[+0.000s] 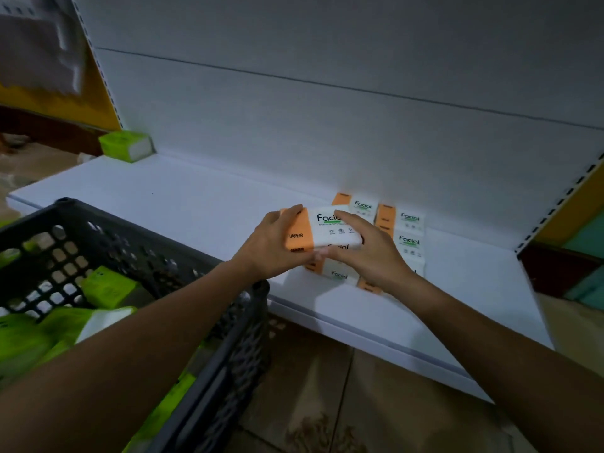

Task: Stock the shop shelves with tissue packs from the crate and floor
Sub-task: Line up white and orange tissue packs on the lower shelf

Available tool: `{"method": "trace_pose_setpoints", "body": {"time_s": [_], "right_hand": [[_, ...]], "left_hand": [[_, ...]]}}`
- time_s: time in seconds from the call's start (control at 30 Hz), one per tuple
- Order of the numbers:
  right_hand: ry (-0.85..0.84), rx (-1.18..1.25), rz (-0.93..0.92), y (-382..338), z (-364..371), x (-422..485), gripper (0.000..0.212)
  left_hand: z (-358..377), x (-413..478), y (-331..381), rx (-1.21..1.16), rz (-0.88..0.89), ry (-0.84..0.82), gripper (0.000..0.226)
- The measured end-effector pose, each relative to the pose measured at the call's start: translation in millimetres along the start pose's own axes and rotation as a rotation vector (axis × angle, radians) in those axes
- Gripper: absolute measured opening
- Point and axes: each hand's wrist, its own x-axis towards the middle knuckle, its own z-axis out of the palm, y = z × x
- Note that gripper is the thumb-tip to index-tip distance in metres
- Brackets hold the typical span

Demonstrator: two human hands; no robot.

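We see the white shelf (196, 204) run across the view from 9 o'clock to 4 o'clock, with its pale back panel (327, 125) filling the upper half. At 8 o'clock a black latticed crate (235, 338) stands on the tiled floor (310, 403), its far rim against the shelf's front edge, and green tissue packs (108, 286) lie loose inside it. Just right of centre, toward 3 o'clock, orange-and-white tissue packs (408, 230) sit in rows on the shelf against the back panel. At their 9 o'clock side we hold one more orange-and-white pack (330, 230) over other packs of the same kind; we cannot tell whether it already rests on them. The left hand (271, 250) grips its orange end, fingers (291, 212) curled over the far edge. The right hand (369, 256) grips the white end, fingers bent over the top and thumb at the near edge. At 10 o'clock a single green pack (125, 146) sits in the shelf's far left corner
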Motion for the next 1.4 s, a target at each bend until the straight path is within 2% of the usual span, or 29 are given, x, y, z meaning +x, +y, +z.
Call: {"method": "trace_pose_setpoints", "body": {"time_s": [0.3, 0.53, 0.7, 0.83, 1.0, 1.23, 1.4], "right_hand": [[0.015, -0.005, 0.046, 44.5, -9.4, 22.0, 0.072], [0.209, -0.097, 0.123, 84.0, -14.3, 64.2, 0.064], [0.279, -0.190, 0.156, 98.2, -21.3, 97.4, 0.048], [0.256, -0.284, 0.196, 112.1, -21.7, 117.4, 0.051], [0.203, -0.290, 0.203, 123.6, -18.5, 134.6, 0.050], [0.248, -0.305, 0.220, 131.3, -15.8, 143.0, 0.040], [0.306, -0.351, 0.292, 130.9, -17.3, 152.2, 0.041]], "left_hand": [[26.3, 35.4, 1.6, 0.009, 0.011, -0.056, 0.084], [44.8, 64.1, -7.1, 0.064, -0.011, -0.071, 0.069], [58.6, 74.3, -6.4, 0.124, 0.018, -0.130, 0.065], [65.1, 75.7, -17.8, 0.234, 0.016, -0.234, 0.060], [66.2, 73.0, -25.3, 0.250, -0.091, -0.285, 0.065], [71.8, 75.2, -30.1, 0.200, -0.136, -0.311, 0.064], [73.4, 75.9, -34.3, 0.157, -0.135, -0.302, 0.065]]}}
